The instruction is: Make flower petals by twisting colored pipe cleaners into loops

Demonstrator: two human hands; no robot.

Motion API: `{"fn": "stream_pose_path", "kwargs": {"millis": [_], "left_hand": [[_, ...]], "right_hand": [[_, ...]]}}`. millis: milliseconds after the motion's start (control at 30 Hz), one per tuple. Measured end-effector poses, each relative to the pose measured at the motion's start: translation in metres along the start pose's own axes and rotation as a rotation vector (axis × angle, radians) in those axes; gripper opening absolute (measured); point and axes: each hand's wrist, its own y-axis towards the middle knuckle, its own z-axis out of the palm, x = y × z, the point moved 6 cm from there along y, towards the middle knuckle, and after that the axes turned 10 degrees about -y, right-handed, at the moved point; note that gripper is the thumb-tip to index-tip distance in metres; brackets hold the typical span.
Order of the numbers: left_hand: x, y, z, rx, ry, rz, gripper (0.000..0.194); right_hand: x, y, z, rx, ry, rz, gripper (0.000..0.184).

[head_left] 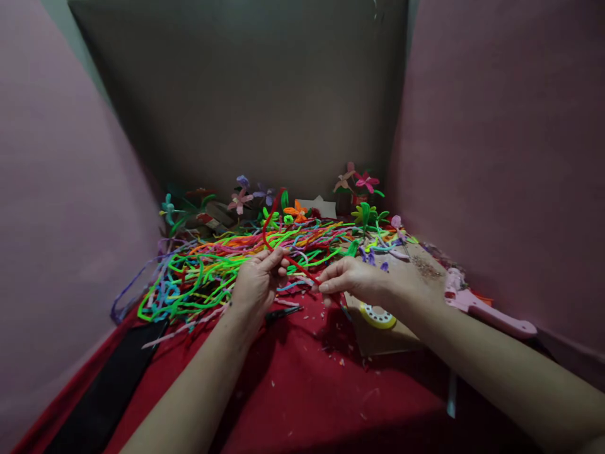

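Note:
A red pipe cleaner (301,268) runs between my two hands above the red cloth. My left hand (259,277) pinches it between thumb and fingers, and its free end rises in a bend above that hand. The fingertips of my right hand (347,277) are closed on the lower part of the same stem. Behind and under the hands spreads a pile of pipe cleaners (203,271) in green, orange, pink and other colours. Dark-bladed scissors (283,313) lie on the cloth just below my left hand, partly hidden by it.
A pink glue gun (491,309) rests at the right. Near it, a cardboard sheet (387,343) carries a yellow-rimmed disc (378,316). Pipe-cleaner flowers (366,181) stand along the back wall. A black flat strip (108,384) lies at the left; small scraps dot the red cloth (302,391).

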Motion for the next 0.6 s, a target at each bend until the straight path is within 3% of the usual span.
{"fn": "stream_pose_path", "kwargs": {"millis": [133,233,333,433,533,600], "left_hand": [[-0.001,-0.001,0.008,0.068,0.011,-0.009,0.029],[-0.014,-0.01,-0.001,0.111,0.155,-0.025,0.034],[-0.026,-0.027,-0.026,0.139,0.615,-0.092,0.025],[-0.023,-0.046,-0.05,0.314,1.194,-0.108,0.018],[-0.013,-0.055,-0.066,0.393,1.623,0.103,0.016],[-0.003,-0.057,-0.071,0.442,1.753,0.215,0.017]], "right_hand": [[-0.015,0.001,0.011,0.041,0.241,0.06,0.023],[-0.019,0.002,0.008,-0.073,0.459,0.06,0.025],[-0.023,0.0,-0.003,-0.235,0.655,0.052,0.027],[-0.025,-0.003,-0.009,-0.297,0.752,0.03,0.025],[-0.024,-0.007,-0.007,-0.277,0.712,0.042,0.013],[-0.023,-0.01,-0.004,-0.261,0.703,0.067,0.007]]}}
